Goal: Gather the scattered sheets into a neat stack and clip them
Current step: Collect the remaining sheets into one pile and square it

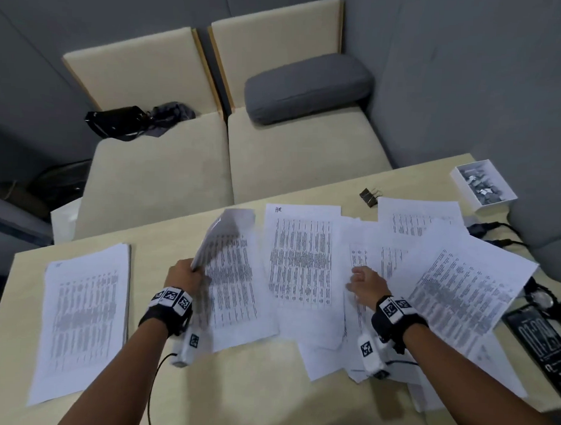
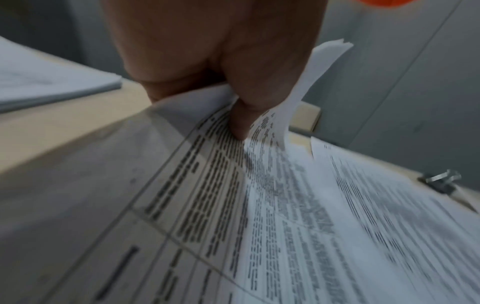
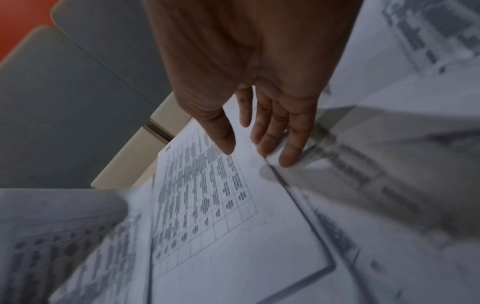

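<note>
Printed sheets (image 1: 299,260) lie scattered over the middle and right of the pale table (image 1: 241,386). My left hand (image 1: 186,272) pinches the left edge of a thin bundle of sheets (image 1: 227,242) and curls it up off the table; in the left wrist view the thumb and fingers (image 2: 241,115) clamp those sheets (image 2: 306,88). My right hand (image 1: 364,283) lies with straight fingers (image 3: 291,152) on the overlapping sheets (image 3: 233,216) to the right. A neat stack (image 1: 85,313) sits at the table's left. A black binder clip (image 1: 370,195) lies beyond the sheets.
A white box of clips (image 1: 482,185) stands at the table's far right corner. A dark phone (image 1: 540,343) and cables (image 1: 495,229) lie along the right edge. Beige seats (image 1: 294,155), a grey cushion (image 1: 309,87) and a black bag (image 1: 120,121) are behind the table.
</note>
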`<state>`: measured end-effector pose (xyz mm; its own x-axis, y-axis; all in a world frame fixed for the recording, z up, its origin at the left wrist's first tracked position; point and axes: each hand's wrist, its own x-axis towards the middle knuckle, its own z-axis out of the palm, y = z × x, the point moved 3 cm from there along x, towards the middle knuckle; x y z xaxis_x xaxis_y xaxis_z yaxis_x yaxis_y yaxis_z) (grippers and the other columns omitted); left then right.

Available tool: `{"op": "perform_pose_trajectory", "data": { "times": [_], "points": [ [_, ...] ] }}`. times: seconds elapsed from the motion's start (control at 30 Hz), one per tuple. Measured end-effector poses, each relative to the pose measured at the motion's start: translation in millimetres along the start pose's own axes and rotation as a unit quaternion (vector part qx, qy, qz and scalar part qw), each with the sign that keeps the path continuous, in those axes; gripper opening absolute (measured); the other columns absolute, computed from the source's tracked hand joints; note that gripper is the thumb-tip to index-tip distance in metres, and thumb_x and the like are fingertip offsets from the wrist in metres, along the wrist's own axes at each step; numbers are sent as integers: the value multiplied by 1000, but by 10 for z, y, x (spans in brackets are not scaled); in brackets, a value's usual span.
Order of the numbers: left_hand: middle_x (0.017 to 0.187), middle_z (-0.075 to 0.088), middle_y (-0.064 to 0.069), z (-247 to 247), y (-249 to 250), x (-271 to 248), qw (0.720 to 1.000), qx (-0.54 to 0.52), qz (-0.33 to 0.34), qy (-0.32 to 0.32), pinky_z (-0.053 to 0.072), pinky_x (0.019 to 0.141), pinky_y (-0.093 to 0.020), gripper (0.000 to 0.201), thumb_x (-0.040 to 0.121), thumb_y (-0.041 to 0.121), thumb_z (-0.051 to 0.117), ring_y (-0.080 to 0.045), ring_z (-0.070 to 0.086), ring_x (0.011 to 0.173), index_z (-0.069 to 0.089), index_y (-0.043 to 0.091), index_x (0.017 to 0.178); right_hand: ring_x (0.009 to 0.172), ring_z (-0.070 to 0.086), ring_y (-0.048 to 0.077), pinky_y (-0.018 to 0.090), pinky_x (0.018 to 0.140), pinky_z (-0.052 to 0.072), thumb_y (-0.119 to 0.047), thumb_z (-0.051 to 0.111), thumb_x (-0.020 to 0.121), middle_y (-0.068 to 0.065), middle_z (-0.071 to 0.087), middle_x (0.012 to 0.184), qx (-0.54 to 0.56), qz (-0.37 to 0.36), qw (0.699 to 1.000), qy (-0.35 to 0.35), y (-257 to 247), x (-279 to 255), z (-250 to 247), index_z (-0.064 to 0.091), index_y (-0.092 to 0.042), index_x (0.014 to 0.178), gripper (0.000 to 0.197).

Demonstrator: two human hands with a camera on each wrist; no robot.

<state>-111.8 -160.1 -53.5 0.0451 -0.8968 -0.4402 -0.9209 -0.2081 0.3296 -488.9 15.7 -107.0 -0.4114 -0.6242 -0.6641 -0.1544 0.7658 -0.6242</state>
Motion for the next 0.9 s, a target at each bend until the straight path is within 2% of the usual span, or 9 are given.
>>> {"op": "perform_pose_trajectory", "data": {
  "times": [0.13, 0.27, 0.4, 0.43, 0.57, 0.67, 0.73, 0.8, 0.9],
  "points": [
    [56, 51, -7, 400, -333, -54, 997, 40, -17, -63, 36, 51, -27, 25, 85, 9, 54, -21, 44, 49, 48, 9, 60, 116, 55, 24, 30, 96, 45, -10, 70, 81, 9, 55, 130, -42, -23, 999, -6, -109, -148, 412, 42, -10, 138, 63],
    [54, 51, -2, 675, -466, -159, 991, 68, 0, -115, 35, 47, -23, 33, 88, 12, 50, -18, 45, 47, 43, 16, 55, 117, 55, 27, 33, 94, 47, -14, 75, 81, 5, 53, 131, 14, -17, 999, -30, -173, -238, 730, 32, -11, 143, 76],
    [55, 54, 3, 764, -560, -228, 986, 82, 27, -145, 41, 47, -21, 34, 88, 18, 48, -13, 49, 47, 44, 21, 54, 95, 62, 23, 33, 83, 49, -27, 77, 80, -4, 63, 98, 34, -12, 997, -62, -171, -247, 995, 54, -15, 115, 44],
    [57, 55, 2, 758, -590, -246, 986, 73, 23, -146, 41, 49, -22, 34, 89, 19, 49, -14, 50, 49, 45, 21, 55, 93, 63, 22, 33, 84, 50, -27, 75, 82, -3, 64, 95, 28, -18, 997, -65, -177, -260, 1040, 56, -15, 112, 38],
    [61, 58, -4, 654, -767, -263, 988, -34, -28, -149, 48, 57, -28, 27, 88, 14, 55, -20, 54, 54, 51, 13, 61, 120, 57, 28, 41, 103, 46, -22, 60, 93, 9, 60, 131, 43, -53, 997, 19, -319, -324, 1012, 52, -10, 134, 44],
    [63, 58, -7, 571, -1026, -208, 980, -128, -80, -132, 49, 58, -29, 21, 88, 16, 63, -21, 55, 56, 54, 7, 71, 111, 62, 29, 40, 96, 49, -16, 58, 94, 6, 67, 114, 129, -117, 983, 64, -560, -407, 794, 62, -17, 118, 24],
    [68, 60, -10, 551, -1177, -191, 968, -172, -98, -152, 51, 62, -33, 18, 86, 18, 68, -22, 56, 60, 59, 3, 80, 102, 66, 29, 41, 91, 51, -11, 59, 93, 4, 70, 104, 238, -139, 960, 46, -734, -492, 623, 66, -22, 104, 17],
    [74, 63, -13, 569, -1268, -194, 959, -200, -111, -167, 51, 65, -35, 20, 84, 18, 71, -23, 58, 63, 63, 0, 89, 102, 67, 30, 43, 92, 52, -17, 66, 89, 9, 71, 108, 305, -149, 940, 19, -846, -549, 490, 67, -19, 105, 16],
    [70, 58, -11, 566, -1271, -232, 953, -229, -123, -156, 45, 57, -29, 14, 83, 13, 71, -19, 51, 56, 62, 3, 86, 101, 68, 25, 40, 90, 53, -49, 87, 54, 7, 72, 111, 340, -142, 930, -8, -854, -580, 459, 67, -14, 111, 70]
  ]
}}
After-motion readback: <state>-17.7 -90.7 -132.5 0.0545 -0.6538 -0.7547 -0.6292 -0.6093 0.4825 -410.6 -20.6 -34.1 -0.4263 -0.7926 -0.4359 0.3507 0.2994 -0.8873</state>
